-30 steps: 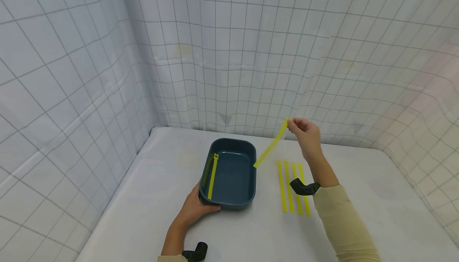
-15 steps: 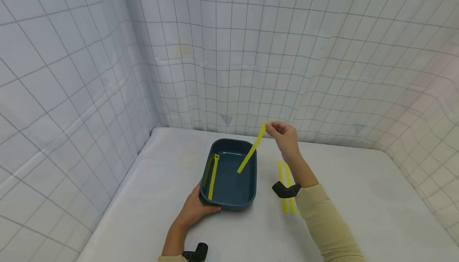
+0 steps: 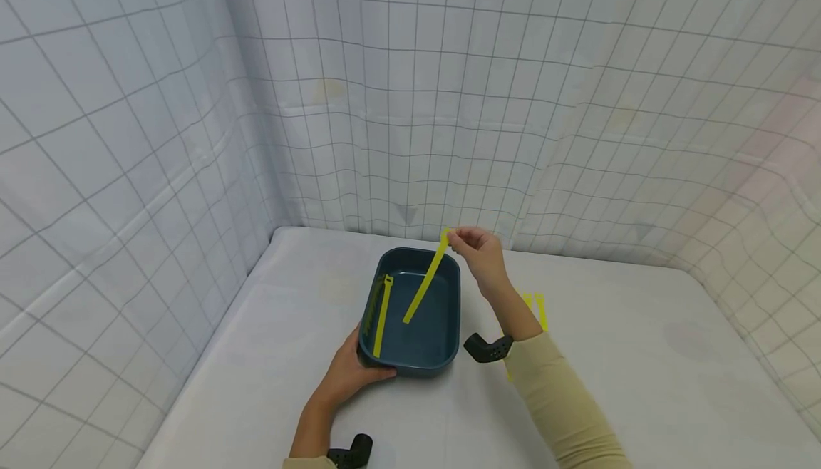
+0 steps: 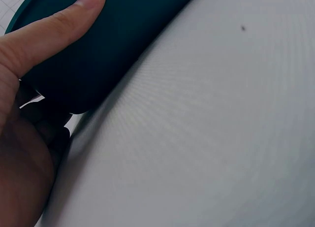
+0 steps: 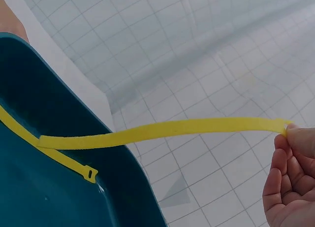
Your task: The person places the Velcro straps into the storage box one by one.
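A dark teal plastic tray (image 3: pixel 423 370) with raised walls stands on the white-covered table. My left hand (image 3: pixel 349 373) grips its near left corner, thumb along the front wall; in the left wrist view the thumb (image 4: pixel 59 27) lies on the wall and the other fingers reach behind the corner. My right hand (image 3: pixel 479 254) pinches one end of a yellow hook-and-loop cable tie (image 5: pixel 197 127) between thumb and forefinger. This tie slants down over the tray, its free end inside the walls in the head view. Another yellow cable tie (image 3: pixel 383 316), with a slotted head, lies along the tray's left side.
More yellow cable ties (image 3: pixel 540 308) lie on the table to the right, partly hidden by my right forearm. White grid-patterned curtains (image 3: pixel 410 98) hang behind and at both sides. Each wrist wears a black camera mount (image 3: pixel 489 348).
My right hand has moved left and slightly nearer, carrying the pinched cable tie from beside the tray to over it. The left hand and tray have stayed in place.
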A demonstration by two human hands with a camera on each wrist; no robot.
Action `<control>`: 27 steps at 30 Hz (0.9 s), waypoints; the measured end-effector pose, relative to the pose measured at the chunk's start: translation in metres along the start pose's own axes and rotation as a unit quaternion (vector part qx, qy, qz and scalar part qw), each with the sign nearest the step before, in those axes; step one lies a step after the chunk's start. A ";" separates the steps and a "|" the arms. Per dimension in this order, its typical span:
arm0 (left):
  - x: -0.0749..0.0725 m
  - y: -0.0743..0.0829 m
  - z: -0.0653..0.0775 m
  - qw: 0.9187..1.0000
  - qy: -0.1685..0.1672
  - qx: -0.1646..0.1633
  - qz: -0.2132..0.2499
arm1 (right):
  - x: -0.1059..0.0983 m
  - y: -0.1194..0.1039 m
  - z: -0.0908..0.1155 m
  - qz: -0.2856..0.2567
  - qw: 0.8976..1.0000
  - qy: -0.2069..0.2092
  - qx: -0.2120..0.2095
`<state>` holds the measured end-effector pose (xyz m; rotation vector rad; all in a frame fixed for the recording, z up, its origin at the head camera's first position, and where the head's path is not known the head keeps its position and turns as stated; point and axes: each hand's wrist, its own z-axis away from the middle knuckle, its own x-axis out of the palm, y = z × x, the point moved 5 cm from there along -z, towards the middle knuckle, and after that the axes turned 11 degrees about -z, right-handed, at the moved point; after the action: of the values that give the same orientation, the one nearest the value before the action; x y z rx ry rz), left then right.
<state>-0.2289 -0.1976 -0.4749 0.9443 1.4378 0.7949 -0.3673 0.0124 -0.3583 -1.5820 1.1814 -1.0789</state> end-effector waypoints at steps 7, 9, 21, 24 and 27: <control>0.000 0.001 0.000 1.000 0.000 -0.009 -0.013 | 0.011 0.015 0.005 0.001 1.000 0.000 0.028; 0.000 0.000 0.000 1.000 0.001 -0.008 -0.012 | 0.014 0.019 0.007 0.005 0.999 -0.001 0.034; 0.010 -0.035 -0.010 0.999 0.016 -0.007 -0.027 | 0.025 0.033 0.019 0.010 0.997 -0.008 0.070; 0.010 -0.035 -0.010 0.999 0.018 -0.005 -0.028 | 0.026 0.031 0.024 0.013 0.996 -0.012 0.084; 0.010 -0.035 -0.010 0.999 0.018 -0.006 -0.030 | 0.030 0.024 0.030 0.016 0.996 -0.015 0.089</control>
<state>-0.2419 -0.2036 -0.5095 0.8772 1.4849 0.7784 -0.3389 -0.0172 -0.3846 -1.4318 1.0572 -1.1040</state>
